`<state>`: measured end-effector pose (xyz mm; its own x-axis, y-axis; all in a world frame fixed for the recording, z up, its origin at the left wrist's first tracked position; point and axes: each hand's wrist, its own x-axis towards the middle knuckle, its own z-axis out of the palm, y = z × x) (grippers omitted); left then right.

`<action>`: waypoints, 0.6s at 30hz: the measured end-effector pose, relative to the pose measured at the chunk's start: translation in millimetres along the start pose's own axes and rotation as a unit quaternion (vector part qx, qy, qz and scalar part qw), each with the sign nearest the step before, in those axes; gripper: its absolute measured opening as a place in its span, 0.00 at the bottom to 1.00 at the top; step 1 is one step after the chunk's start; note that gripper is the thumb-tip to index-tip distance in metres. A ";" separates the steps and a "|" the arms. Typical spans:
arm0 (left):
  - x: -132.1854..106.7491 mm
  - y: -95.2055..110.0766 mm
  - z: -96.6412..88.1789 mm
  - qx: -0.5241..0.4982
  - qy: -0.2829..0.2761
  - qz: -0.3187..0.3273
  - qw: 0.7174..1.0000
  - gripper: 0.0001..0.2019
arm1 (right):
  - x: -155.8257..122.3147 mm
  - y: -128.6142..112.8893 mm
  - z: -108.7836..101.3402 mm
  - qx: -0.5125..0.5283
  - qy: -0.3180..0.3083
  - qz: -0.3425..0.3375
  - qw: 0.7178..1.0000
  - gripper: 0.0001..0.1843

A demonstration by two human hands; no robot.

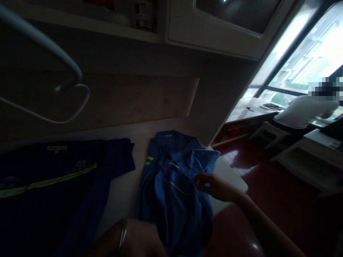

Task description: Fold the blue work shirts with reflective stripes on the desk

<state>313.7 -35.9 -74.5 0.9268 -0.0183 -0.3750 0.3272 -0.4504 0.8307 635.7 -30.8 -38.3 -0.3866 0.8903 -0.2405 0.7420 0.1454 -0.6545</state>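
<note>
A blue work jacket [174,200] with a collar, pale piping and a lime-yellow patch on one sleeve lies front up on the white table [230,175]. At its right front edge, my right hand [215,186] has its fingers curled in a pinch on the cloth. My left hand [143,237], with a metal bracelet [123,232] at the wrist, is over the jacket's lower left side; its fingers are hidden and the hand is dim. To the left lies a dark navy work shirt [66,192] with a yellow-grey reflective stripe and a small chest emblem.
A white lamp arm [50,44] with a loose cable hangs at upper left. Above the table run a shelf [93,25] and a cabinet [214,39]. Past the table's right edge are a red floor [257,185] and a person [297,110] seated by the window.
</note>
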 end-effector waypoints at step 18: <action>28.0 -29.7 9.3 -0.128 0.502 -0.225 0.825 0.32 | 93.4 13.0 16.9 -0.006 0.221 -0.090 0.971 0.16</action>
<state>328.2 -31.3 -113.5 0.3438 0.9061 -0.2464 0.5885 -0.0035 0.8085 600.1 46.9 -81.4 -0.2395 0.9481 0.2091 0.6914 0.3178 -0.6488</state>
